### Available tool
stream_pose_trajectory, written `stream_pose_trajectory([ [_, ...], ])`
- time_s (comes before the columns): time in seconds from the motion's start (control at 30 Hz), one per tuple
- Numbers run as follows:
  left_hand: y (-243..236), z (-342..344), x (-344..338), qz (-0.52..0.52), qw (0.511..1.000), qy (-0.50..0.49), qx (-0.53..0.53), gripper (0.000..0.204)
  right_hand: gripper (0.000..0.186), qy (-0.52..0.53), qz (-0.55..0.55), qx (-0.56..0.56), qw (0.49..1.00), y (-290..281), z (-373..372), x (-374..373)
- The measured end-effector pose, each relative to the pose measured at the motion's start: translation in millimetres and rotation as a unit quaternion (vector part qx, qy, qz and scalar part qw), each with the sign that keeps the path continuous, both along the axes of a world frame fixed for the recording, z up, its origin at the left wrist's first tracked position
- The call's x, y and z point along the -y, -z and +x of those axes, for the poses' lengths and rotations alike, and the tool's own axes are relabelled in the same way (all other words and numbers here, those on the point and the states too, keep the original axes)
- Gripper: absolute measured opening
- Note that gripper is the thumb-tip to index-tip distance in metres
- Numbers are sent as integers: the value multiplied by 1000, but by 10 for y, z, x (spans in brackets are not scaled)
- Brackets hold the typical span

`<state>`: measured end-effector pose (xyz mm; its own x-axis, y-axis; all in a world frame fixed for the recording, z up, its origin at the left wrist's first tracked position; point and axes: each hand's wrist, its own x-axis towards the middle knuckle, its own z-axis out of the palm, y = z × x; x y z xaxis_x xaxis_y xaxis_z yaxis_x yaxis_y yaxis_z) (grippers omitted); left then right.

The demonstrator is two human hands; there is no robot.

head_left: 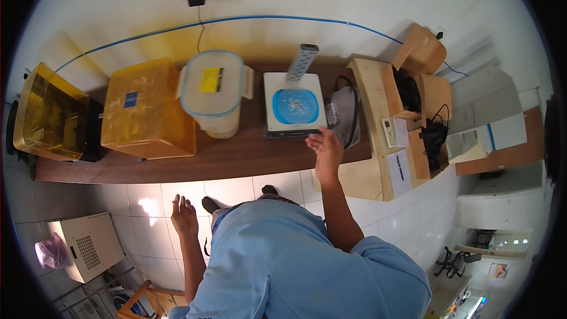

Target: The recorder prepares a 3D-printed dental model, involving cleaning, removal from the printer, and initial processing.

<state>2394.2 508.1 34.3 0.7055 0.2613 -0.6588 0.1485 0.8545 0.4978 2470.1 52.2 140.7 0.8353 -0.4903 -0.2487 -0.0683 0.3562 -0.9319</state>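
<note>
My right hand [327,152] reaches over the front of the brown table with its fingers apart, and I see nothing in it. It is nearest the front right corner of a square white machine [273,119] with a dark base, and a grey cloth pouch [341,112] with a dark strap lies just beyond it. On the machine's top is a round blue plate [279,117] with shiny specks, and a grey perforated post [302,62] rises behind. My left hand [185,217] hangs over the floor before the table, fingers stretched and empty, touching nothing.
Left of the machine stand a clear lidded tub [224,125] with a blue rim and two amber covers [150,121], [50,112]. A wooden side table [366,97] holds cardboard boxes [434,91], a remote [388,132] and paper with a pen [399,168]. A beige cabinet [88,245] stands lower left.
</note>
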Motion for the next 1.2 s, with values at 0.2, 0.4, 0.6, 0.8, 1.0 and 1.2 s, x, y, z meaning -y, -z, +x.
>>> stream_pose_trajectory([
  [0.2,166,-228,917,-67,996,-16,-50,29,64,140,-613,-71,774,9,31,974],
  [0.4,-140,58,1719,3,994,106,-21,46,88,-29,-581,-151,799,326,78,1591],
  [0.6,-119,-105,1781,9,997,67,-36,42,84,63,-589,-167,788,226,81,2288],
  [0.8,-168,-235,1971,-16,997,16,-71,40,62,2,-661,-8,751,-127,1,2137],
  [1.0,-1035,315,2839,-54,957,267,97,62,45,-14,-499,320,805,-947,145,681],
  [1.2,-1801,710,3663,-310,836,380,247,96,67,-146,-453,412,777,-1067,180,-236],
])
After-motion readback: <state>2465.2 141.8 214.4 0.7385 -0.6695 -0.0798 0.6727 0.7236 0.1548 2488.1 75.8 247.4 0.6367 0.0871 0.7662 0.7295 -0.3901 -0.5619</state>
